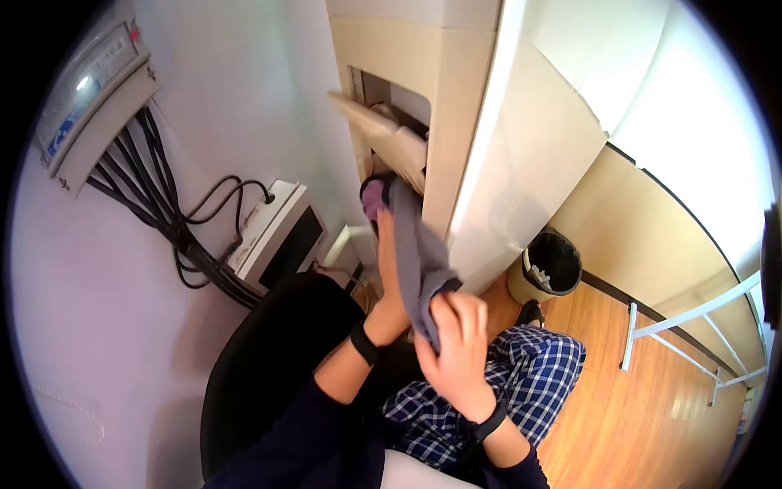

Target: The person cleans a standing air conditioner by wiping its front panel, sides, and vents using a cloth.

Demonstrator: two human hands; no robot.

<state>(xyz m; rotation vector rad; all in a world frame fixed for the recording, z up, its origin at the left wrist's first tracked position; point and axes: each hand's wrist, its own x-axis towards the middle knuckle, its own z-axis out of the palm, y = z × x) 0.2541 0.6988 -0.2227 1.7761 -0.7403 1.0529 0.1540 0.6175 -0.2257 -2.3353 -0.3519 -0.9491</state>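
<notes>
A long piece of grey cloth (418, 244) with dark edging and a purple patch (375, 200) at its far end stretches between my hands. My right hand (458, 338) is closed around its near end, fingers curled over the fabric. Along the cloth's left side reaches my left hand (389, 265), up towards the purple patch; its fingertips are hidden by the fabric. Just beyond the cloth's far end, a beige cabinet (460, 73) has an opening with a tilted flap (379, 130).
Black cables (151, 187) run down the left wall from a meter box (98, 90) past a white box (281, 232). A black chair (269, 359) is at lower left. Right of the cabinet stands a lined bin (554, 265) on the wooden floor, near a white metal frame (692, 314).
</notes>
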